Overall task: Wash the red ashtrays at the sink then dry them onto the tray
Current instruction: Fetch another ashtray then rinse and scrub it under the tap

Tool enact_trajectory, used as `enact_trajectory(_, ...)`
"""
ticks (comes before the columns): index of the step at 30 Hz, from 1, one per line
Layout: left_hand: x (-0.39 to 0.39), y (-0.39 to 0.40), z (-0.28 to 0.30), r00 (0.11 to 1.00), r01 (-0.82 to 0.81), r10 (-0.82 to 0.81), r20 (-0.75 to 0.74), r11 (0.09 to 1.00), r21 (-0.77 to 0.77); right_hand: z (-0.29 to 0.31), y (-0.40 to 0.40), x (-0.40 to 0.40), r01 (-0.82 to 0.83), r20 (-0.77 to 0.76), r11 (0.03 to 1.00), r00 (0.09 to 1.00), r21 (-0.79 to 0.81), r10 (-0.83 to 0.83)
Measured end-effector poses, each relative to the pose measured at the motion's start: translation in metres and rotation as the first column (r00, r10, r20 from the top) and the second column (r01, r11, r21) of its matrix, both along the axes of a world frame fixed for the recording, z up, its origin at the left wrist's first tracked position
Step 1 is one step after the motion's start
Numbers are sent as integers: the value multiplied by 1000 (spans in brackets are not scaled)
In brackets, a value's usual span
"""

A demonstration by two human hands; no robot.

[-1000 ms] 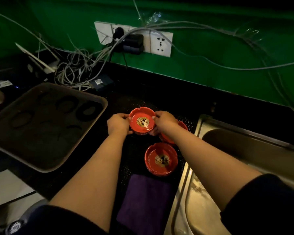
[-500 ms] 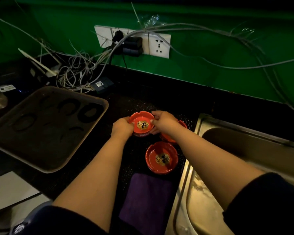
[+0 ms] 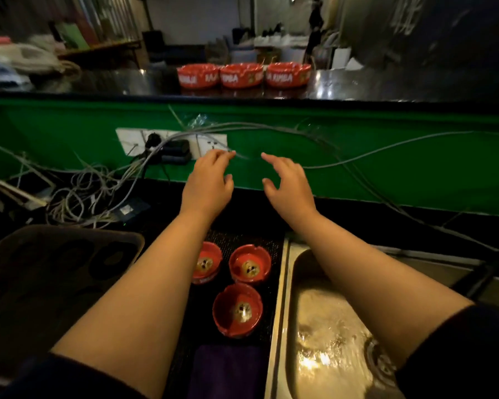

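Note:
Three red ashtrays stand on a black mat beside the sink: one at the left [image 3: 206, 265], partly behind my left forearm, one at the right [image 3: 250, 267], one nearer me [image 3: 238, 310]. Three more red ashtrays [image 3: 244, 75] stand in a row on the raised counter beyond the green wall. My left hand [image 3: 208, 180] and my right hand [image 3: 288, 182] are raised in front of the green wall, fingers spread, holding nothing. The brown tray [image 3: 121, 240] lies at the left. The steel sink [image 3: 329, 326] lies at the right, wet.
A purple cloth [image 3: 228, 370] lies on the mat near me. Wall sockets [image 3: 170, 144] with plugs and a tangle of grey cables [image 3: 78, 191] fill the back left. Cables also run along the green wall [image 3: 386, 174].
Both hands have let go of the ashtray, which now stands on the mat, and have risen toward the raised counter. The view has tilted up, showing the counter and its ashtrays.

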State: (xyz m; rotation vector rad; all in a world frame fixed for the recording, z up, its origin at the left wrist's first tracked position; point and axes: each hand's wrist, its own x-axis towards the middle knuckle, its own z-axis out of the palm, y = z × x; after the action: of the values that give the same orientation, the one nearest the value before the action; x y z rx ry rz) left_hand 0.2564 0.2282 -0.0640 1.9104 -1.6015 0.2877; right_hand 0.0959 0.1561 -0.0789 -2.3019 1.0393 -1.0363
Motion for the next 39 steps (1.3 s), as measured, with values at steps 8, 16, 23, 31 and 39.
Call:
enact_trajectory(8, -7, -79, 77, 998, 33, -25, 53, 987, -158, 93, -67, 1, 159, 110, 951, 985, -266, -134)
enact_trajectory(16, 7, -142, 72, 1000, -6, 5, -7, 994, -106, 146, -138, 40, 273, -109, 962, 956, -15, -273)
enact_trajectory(23, 20, -163, 65, 997, -11, 24, 73, 984, -180, 154, -174, 58, 321, -152, 936, 942, 145, -299)
enact_trajectory(31, 14, -166, 57, 997, -67, 78, 29, 960, -271, 156, -200, 65, 365, -176, 896, 928, 253, -329)
enact_trajectory(39, 14, -161, 62, 998, -52, 58, 19, 975, -217, 155, -203, 55, 368, -103, 894, 930, 257, -354)
